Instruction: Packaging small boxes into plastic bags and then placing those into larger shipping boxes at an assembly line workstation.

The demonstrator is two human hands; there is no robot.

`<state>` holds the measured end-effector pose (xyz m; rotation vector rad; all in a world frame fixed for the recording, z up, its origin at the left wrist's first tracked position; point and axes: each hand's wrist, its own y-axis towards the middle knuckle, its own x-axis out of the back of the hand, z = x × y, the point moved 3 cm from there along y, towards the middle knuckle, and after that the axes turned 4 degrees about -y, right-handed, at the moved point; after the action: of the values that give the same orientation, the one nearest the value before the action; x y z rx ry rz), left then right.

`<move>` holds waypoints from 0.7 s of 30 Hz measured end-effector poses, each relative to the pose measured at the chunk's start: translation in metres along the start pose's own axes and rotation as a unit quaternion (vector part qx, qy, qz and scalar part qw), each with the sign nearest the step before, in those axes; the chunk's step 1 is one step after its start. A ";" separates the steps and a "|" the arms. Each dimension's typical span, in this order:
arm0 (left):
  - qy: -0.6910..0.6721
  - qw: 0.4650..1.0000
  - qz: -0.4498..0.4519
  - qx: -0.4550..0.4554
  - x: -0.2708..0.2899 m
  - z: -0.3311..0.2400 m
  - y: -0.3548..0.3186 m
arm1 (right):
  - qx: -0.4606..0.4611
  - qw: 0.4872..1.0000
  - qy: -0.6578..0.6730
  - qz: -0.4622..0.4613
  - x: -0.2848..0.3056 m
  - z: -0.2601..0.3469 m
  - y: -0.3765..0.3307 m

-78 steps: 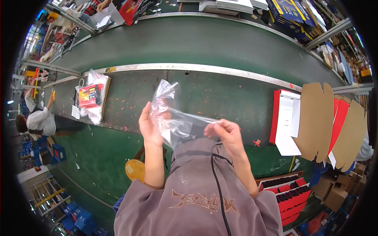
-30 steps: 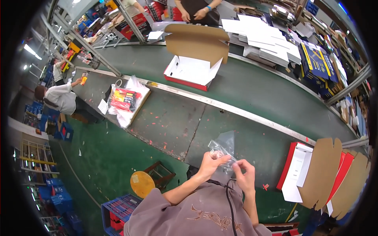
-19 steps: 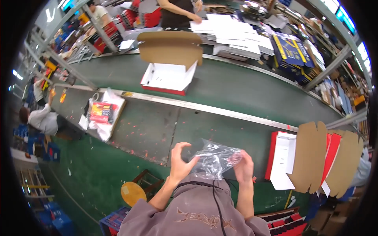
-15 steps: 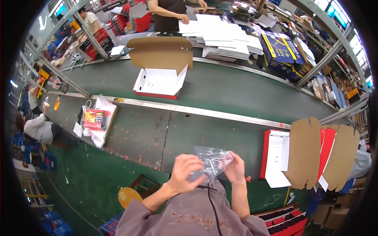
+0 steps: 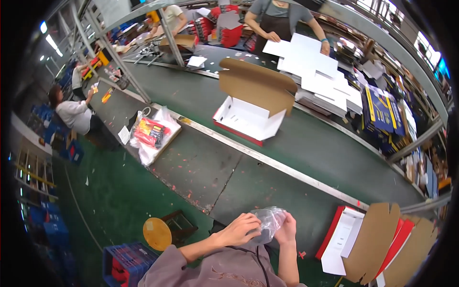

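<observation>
Both hands closed on a crumpled clear plastic bag (image 5: 268, 221): the left hand (image 5: 241, 229) wrapped over its left side, the right hand (image 5: 287, 228) pinched its right side, each grip tight on the film. The bag was held just above the near edge of the dark green surface (image 5: 201, 167). To the right, at that near edge, lay flat red-and-white cartons (image 5: 342, 239) with brown flaps. Farther out, an open white-lined box (image 5: 248, 117) sat beyond the metal rail, and a bagged red package (image 5: 150, 134) lay toward the surface's left end.
</observation>
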<state>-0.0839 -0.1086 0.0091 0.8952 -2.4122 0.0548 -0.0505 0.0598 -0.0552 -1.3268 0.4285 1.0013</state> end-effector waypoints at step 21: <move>-0.170 0.855 -0.333 0.359 0.190 0.188 -0.112 | 0.243 0.175 -0.942 -0.151 -0.064 0.008 0.414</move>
<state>-0.2254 -0.3492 -0.0671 2.2032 -2.2308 0.6084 -0.4173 0.0136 -0.2520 1.0730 -1.3639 1.1681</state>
